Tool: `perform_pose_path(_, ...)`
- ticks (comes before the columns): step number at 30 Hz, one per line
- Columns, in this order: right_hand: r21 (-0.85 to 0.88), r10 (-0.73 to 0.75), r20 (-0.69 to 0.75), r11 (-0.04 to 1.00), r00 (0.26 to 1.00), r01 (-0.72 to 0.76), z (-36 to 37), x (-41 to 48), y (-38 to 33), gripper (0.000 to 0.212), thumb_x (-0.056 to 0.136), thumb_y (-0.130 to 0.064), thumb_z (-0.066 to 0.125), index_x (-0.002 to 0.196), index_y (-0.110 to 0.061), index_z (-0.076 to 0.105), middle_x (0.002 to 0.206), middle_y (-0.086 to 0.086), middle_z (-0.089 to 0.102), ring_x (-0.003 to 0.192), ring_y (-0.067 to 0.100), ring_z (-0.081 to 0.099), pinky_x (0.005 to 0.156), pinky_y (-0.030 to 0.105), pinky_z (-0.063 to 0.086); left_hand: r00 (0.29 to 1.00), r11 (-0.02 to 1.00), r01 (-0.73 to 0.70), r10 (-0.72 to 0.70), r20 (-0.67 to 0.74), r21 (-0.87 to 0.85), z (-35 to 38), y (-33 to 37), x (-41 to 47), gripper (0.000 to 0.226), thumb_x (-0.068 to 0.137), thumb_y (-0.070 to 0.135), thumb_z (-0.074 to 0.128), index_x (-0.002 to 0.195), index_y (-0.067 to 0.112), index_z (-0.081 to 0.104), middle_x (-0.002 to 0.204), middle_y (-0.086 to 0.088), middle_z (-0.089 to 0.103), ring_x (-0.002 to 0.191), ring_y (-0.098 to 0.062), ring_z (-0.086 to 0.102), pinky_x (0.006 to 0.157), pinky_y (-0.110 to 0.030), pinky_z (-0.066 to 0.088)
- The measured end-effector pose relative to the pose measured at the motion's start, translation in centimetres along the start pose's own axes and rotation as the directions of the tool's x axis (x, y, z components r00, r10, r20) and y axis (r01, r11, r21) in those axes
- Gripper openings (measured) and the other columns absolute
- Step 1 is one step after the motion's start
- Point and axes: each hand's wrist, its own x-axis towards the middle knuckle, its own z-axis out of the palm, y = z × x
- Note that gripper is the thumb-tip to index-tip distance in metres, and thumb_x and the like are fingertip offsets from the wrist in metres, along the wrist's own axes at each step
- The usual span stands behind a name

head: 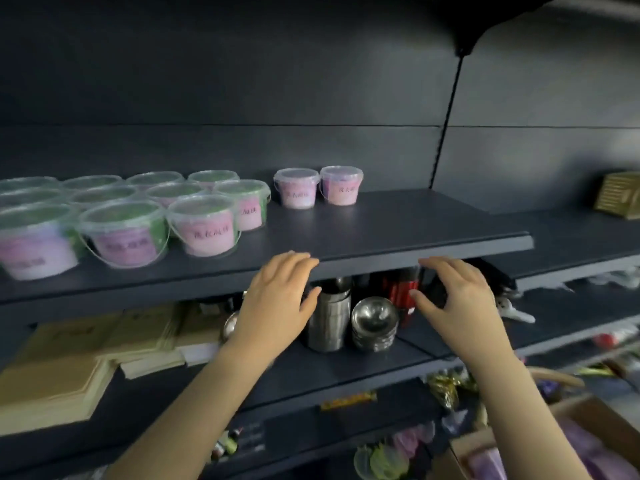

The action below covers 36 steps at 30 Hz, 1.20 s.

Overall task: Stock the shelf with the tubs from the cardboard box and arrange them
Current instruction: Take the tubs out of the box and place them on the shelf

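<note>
One cardboard box sits low at my right. Ahead, my left hand and right hand hang empty, fingers loosely spread, at the front edge of the shelf. Farther in, green-filled tubs crowd its left side; two pink tubs stand side by side at the back.
</note>
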Motion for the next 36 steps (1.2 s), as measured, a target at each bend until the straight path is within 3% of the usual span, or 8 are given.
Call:
perform_pose_path(7,-0.095,0.236,0.088,0.969,0.968,-0.228,0.0,-13.8,2.4,0.050,0.079,-0.025,0.073,0.126,-0.017,0.059,0.122,0.004,0.061,0.115,0.030,0.055,0.098,0.046,0.043,0.983,0.992,-0.062,0.080,0.168,-0.109,4.0,4.3,-9.5,0.039,0.090,0.033,0.055,0.124,0.013,0.059,0.126,-0.001,0.060,0.121,-0.021,0.053,0.098,-0.039,0.048)
perform_pose_path(12,-0.132,0.450,0.128,0.891,0.884,-0.434,-1.1,-21.9,6.1,0.048,0.080,-0.041,0.052,0.124,-0.021,0.058,0.121,0.001,0.060,0.111,0.026,0.054,0.093,0.040,0.045,0.950,0.969,-0.123,0.177,0.257,-0.214,7.5,9.2,-12.7,0.039,0.086,0.030,0.064,0.121,0.014,0.061,0.124,0.000,0.061,0.118,-0.021,0.055,0.096,-0.038,0.047)
perform_pose_path(16,-0.212,0.594,0.091,0.796,0.799,-0.567,-2.6,-26.6,10.1,0.047,0.079,-0.027,0.072,0.124,-0.018,0.060,0.125,0.005,0.061,0.113,0.029,0.056,0.093,0.041,0.046,0.899,0.938,-0.178,0.278,0.339,-0.298,10.9,13.4,-13.3,0.037,0.083,0.029,0.069,0.118,0.014,0.063,0.119,0.001,0.064,0.114,-0.020,0.058,0.092,-0.035,0.049)
perform_pose_path(20,-0.210,0.732,0.071,0.676,0.678,-0.707,-3.7,-30.3,14.4,0.050,0.076,-0.018,0.075,0.124,-0.011,0.061,0.125,0.007,0.060,0.113,0.030,0.054,0.094,0.040,0.045,0.843,0.890,-0.218,0.379,0.381,-0.401,14.9,17.4,-13.2,0.028,0.086,0.027,0.064,0.112,0.016,0.066,0.113,0.004,0.065,0.110,-0.016,0.059,0.089,-0.032,0.050)
perform_pose_path(25,-0.182,0.794,0.096,0.607,0.600,-0.774,-4.3,-32.7,20.8,0.052,0.075,-0.019,0.077,0.124,-0.016,0.061,0.124,0.005,0.060,0.112,0.029,0.055,0.095,0.035,0.041,0.759,0.844,-0.271,0.483,0.437,-0.463,20.5,22.7,-11.8,0.033,0.088,0.036,0.048,0.109,0.018,0.067,0.108,0.006,0.066,0.105,-0.013,0.061,0.084,-0.029,0.050)
perform_pose_path(28,-0.149,0.822,0.121,0.569,0.557,-0.809,-4.0,-33.0,25.4,0.050,0.078,-0.020,0.075,0.125,-0.018,0.060,0.126,0.004,0.058,0.114,0.029,0.053,0.097,0.035,0.041,0.698,0.842,-0.256,0.501,0.512,-0.475,24.3,25.6,-10.6,0.032,0.087,0.034,0.054,0.111,0.017,0.066,0.110,0.005,0.066,0.105,-0.014,0.061,0.085,-0.031,0.051)
perform_pose_path(36,-0.087,0.864,0.281,0.456,0.417,-0.886,0.4,-34.4,36.7,0.047,0.081,-0.014,0.071,0.126,-0.010,0.059,0.127,0.009,0.058,0.117,0.029,0.053,0.099,0.033,0.040,0.570,0.905,-0.084,0.387,0.725,-0.417,34.3,30.9,-10.3,0.032,0.086,0.029,0.065,0.115,0.016,0.063,0.115,0.005,0.063,0.110,-0.017,0.056,0.089,-0.031,0.046)
